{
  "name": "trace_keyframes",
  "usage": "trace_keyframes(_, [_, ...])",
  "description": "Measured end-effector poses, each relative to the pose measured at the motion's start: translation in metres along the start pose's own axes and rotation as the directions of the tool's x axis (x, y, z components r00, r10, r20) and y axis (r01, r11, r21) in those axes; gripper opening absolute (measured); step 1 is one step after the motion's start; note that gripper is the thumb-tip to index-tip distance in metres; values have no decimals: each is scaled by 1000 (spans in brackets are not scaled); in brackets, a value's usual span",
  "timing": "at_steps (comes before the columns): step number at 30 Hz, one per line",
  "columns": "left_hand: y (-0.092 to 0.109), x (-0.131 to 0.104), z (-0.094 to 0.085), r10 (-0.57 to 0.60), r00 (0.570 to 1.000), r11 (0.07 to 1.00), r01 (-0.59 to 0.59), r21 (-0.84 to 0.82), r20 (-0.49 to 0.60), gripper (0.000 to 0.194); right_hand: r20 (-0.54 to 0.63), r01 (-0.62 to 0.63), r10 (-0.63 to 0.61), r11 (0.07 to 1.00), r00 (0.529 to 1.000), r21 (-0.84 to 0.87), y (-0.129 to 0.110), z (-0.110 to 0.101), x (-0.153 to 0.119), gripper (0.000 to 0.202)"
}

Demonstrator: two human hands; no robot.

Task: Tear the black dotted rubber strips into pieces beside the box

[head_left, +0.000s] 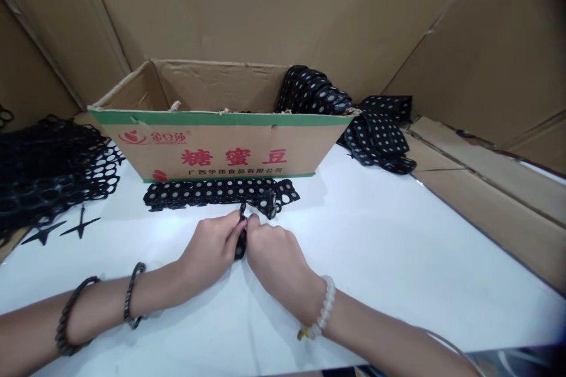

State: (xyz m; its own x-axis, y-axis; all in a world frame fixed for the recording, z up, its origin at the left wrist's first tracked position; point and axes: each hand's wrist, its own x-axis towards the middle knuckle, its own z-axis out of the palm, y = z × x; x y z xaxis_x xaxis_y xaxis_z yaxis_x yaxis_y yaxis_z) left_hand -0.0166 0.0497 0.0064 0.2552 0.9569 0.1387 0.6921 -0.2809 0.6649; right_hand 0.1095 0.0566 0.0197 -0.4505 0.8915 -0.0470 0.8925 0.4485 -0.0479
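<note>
A black strip with pale round dots (240, 245) is pinched between my two hands, above the white table. My left hand (212, 247) grips it from the left, thumb and fingers pressed together. My right hand (276, 256) is closed right beside it, its fingers on the same black piece; the fingertips are mostly hidden. Just beyond my hands, a row of black dotted strips (207, 191) lies along the front of the cardboard box (230, 150). A curled dotted end (267, 203) stands up near the row's right part.
More dotted black strips (309, 91) hang over the box's right side, and others (380, 132) lie beside it. Black perforated sheets (48, 171) are heaped at the left, with two black star-shaped scraps (81, 225) near them. Cardboard walls (287, 6) surround the white table (398, 259).
</note>
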Motion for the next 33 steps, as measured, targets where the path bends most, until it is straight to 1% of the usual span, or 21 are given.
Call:
trace_keyframes(3, [1, -2, 1, 26, 1000, 1000, -26, -10, 1, 22, 51, -17, 16, 1000, 999, 10, 0, -4, 2, 24])
trace_keyframes(5, [2, -2, 0, 13, 1000, 1000, -12, -21, 7, 22, 67, -4, 3, 1000, 998, 13, 0, -6, 3, 23])
trace_keyframes(8, [0, 3, -3, -56, 998, 996, 57, -71, 13, 25, 39, 7, -7, 1000, 999, 7, 5, -5, 5, 21])
trace_keyframes(11, [-3, 10, -6, -116, 993, 980, 115, -162, 3, 29, 2, -18, 18, 999, 1000, -40, 11, -1, 3, 22])
trace_keyframes(13, [-6, 15, -7, -158, 986, 951, 165, -261, 48, 31, -4, -26, 25, 996, 1000, -88, 14, 0, 1, 23])
trace_keyframes(15, [-8, 18, -7, -197, 969, 890, 242, -387, 151, 32, -8, -30, 30, 992, 1000, -119, 15, 0, -2, 22])
trace_keyframes(17, [-9, 19, -8, -208, 950, 824, 299, -481, 233, 32, -12, -33, 31, 991, 999, -128, 15, 0, -3, 22])
trace_keyframes(18, [-9, 19, -8, -206, 946, 805, 309, -507, 248, 32, -15, -31, 29, 991, 999, -129, 16, 0, -3, 22])
trace_keyframes(20, [-9, 19, -7, -202, 949, 789, 304, -534, 243, 32, -18, -27, 25, 992, 1000, -125, 19, -1, -1, 23])
trace_keyframes(21, [-9, 18, -7, -203, 950, 782, 303, -545, 236, 32, -18, -39, 37, 992, 999, -119, 23, -3, 0, 22])
trace_keyframes(23, [-9, 17, -8, -226, 947, 762, 318, -564, 228, 32, -35, -135, 132, 985, 991, -110, 35, -9, 3, 19])
trace_keyframes(25, [-8, 17, -8, -259, 940, 747, 341, -571, 223, 32, -86, -271, 264, 959, 961, -80, 46, -16, 4, 18])
trace_keyframes(26, [-8, 17, -8, -266, 936, 740, 351, -574, 229, 32, -113, -302, 296, 952, 949, -41, 50, -20, 4, 22])
trace_keyframes(27, [-8, 18, -8, -264, 933, 732, 359, -578, 245, 32, -123, -290, 290, 957, 949, 16, 53, -22, 4, 25])
trace_keyframes(28, [-8, 18, -9, -250, 930, 722, 364, -588, 269, 30, -130, -244, 253, 966, 959, 80, 53, -24, 3, 27])
trace_keyframes(30, [-7, 17, -9, -195, 928, 713, 356, -604, 317, 24, -129, -114, 144, 970, 981, 214, 49, -24, 1, 28])
trace_keyframes(31, [-7, 17, -10, -166, 928, 722, 344, -600, 333, 22, -136, -55, 94, 961, 986, 269, 47, -23, 0, 27])
trace_keyframes(33, [-7, 15, -10, -127, 937, 776, 298, -556, 325, 25, -162, 29, 31, 936, 986, 351, 42, -19, 0, 25])
